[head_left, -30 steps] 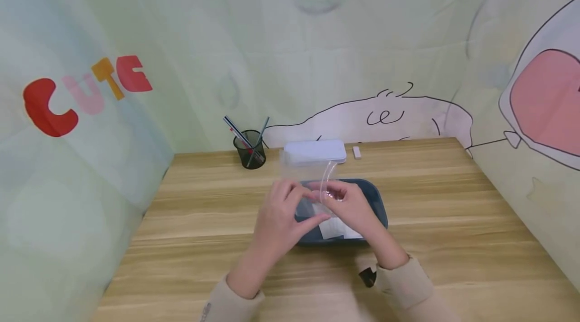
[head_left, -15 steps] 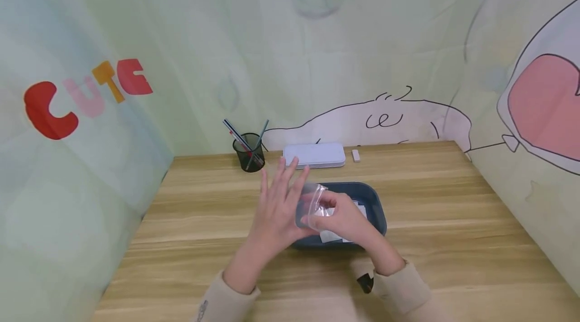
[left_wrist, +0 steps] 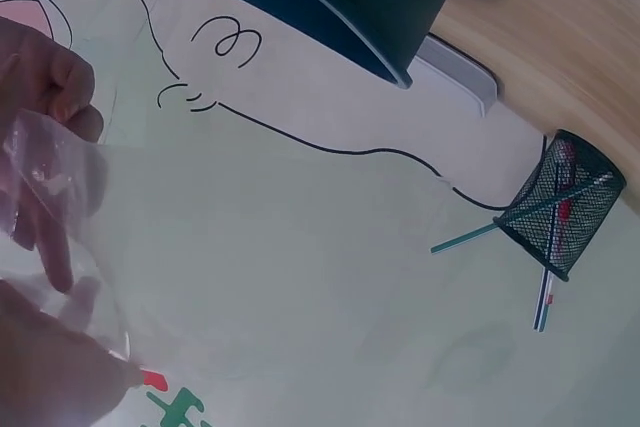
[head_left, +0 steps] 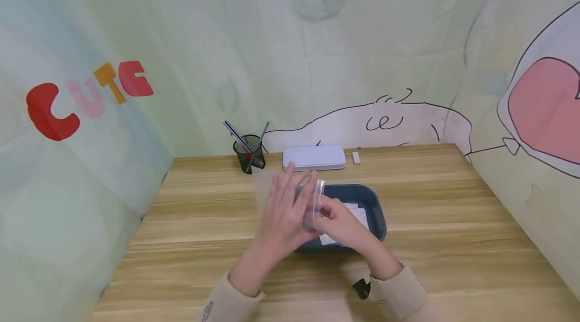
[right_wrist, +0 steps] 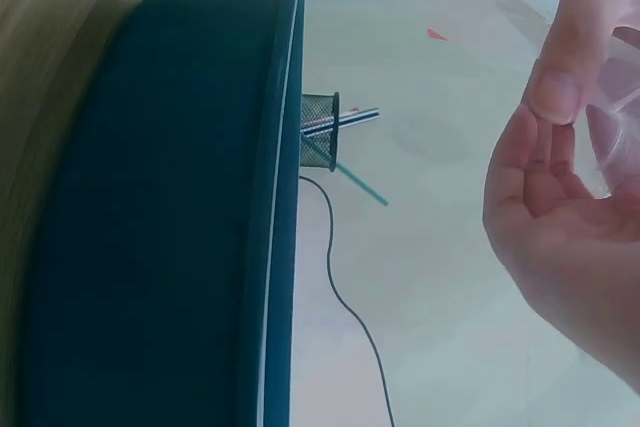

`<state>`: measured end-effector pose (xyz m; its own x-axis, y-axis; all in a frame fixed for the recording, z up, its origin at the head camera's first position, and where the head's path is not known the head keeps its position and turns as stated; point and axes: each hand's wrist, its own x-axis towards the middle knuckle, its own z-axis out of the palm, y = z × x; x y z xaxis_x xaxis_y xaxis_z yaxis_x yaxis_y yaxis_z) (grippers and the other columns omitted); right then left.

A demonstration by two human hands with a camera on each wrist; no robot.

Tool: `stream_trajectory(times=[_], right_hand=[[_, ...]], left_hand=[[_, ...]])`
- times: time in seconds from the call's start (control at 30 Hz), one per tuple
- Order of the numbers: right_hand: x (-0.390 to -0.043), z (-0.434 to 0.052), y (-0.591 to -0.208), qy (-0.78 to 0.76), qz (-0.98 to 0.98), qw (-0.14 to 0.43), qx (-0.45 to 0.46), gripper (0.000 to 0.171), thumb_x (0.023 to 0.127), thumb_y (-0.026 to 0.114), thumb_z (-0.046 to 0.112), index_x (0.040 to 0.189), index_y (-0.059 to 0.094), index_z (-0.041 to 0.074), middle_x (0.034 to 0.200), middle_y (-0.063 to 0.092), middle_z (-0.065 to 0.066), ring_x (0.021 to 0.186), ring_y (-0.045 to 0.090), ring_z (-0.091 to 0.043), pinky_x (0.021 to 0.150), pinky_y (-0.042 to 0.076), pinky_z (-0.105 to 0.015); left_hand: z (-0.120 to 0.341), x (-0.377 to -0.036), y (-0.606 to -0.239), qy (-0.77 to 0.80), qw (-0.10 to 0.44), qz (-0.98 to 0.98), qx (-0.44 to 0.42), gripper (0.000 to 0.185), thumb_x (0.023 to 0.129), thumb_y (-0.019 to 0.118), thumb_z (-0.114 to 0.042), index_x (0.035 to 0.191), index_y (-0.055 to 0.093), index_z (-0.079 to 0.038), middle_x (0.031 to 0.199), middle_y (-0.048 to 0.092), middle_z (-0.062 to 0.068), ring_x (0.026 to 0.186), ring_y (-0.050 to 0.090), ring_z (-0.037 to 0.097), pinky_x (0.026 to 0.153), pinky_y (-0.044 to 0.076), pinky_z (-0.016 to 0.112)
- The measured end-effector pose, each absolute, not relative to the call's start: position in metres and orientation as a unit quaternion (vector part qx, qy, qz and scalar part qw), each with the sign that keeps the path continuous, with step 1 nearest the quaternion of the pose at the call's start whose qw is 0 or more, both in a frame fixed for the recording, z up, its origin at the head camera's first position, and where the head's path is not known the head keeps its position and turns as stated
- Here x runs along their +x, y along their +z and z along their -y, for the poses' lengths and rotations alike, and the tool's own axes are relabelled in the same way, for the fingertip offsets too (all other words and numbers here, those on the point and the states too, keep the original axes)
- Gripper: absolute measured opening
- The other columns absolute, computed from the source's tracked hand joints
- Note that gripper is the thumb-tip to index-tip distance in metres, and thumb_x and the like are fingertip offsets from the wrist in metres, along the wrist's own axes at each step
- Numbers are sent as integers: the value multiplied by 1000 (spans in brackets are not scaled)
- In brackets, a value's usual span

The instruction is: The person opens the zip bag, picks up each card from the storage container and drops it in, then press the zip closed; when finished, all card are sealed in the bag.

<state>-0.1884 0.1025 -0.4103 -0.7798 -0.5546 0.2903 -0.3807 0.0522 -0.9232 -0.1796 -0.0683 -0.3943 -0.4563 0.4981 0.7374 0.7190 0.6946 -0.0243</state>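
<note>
Two bare hands work on a clear plastic bag (head_left: 310, 219). Bag is held up above a dark blue tray (head_left: 378, 214), towards its left side; one corner of the film stands out to the left, beyond the left hand (head_left: 283, 216).

Left hand: fingers straight and fanned apart, lying against the film. In the left wrist view its thumb is at the lower edge of the bag; cannot tell whether the thumb presses on the film.

Right hand (head_left: 342, 222): fingers curled, thumb and fingertips clamped on the bag at its right edge. In the right wrist view the left thumb meets the right fingertips, touching or nearly so. Contents of the bag: cannot tell.

Tray sits on a wood-grain table (head_left: 195, 221) and holds flat white pieces (head_left: 361, 215), partly hidden by the right hand. Behind the tray, near the back edge: a pale flat case (head_left: 314, 155), with a small white block (head_left: 356, 158) just to its right. Left of the case, a black mesh cup (head_left: 249, 161) holds several pens (head_left: 233, 133), leaning both ways. Both sleeves (head_left: 236, 298) are beige.
</note>
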Motion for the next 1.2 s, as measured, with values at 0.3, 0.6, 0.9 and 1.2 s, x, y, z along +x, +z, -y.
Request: stream_trajectory(times=[0.3, 0.6, 0.9, 1.2], right_hand=[[-187, -98, -412, -566, -752, 72, -330, 20, 88, 55, 0, 104, 65, 1, 84, 64, 0, 73, 58, -12, 66, 51, -28], [-184, -98, -410, -564, -776, 44, -278, 34, 84, 65, 7, 117, 62, 4, 97, 67, -3, 82, 63, -17, 70, 55, -32], [-185, -97, -413, -596, -763, 31, -247, 55, 80, 73, 9, 131, 53, 5, 116, 62, -6, 98, 60, -22, 82, 53, -35], [-189, -103, -413, -597, -756, 46, -264, 38, 91, 67, 18, 127, 57, 9, 119, 58, -6, 104, 57, -23, 84, 52, -36]], left_hand=[[59, -177, -405, -143, 344, 844, -387, 119, 47, 94, -43, 144, 39, -2, 132, 46, 17, 142, 17, 38, 107, 22, 60], [63, -180, -406, -139, 371, 843, -363, 113, 49, 93, -43, 142, 42, -3, 130, 47, 18, 139, 23, 40, 107, 23, 61], [66, -180, -403, -175, 383, 840, -342, 86, 62, 88, -26, 135, 50, -3, 120, 48, 17, 138, 28, 38, 107, 24, 57], [78, -186, -400, -209, 371, 834, -352, 75, 62, 89, -21, 124, 54, 0, 112, 47, 19, 134, 33, 39, 104, 30, 56]])
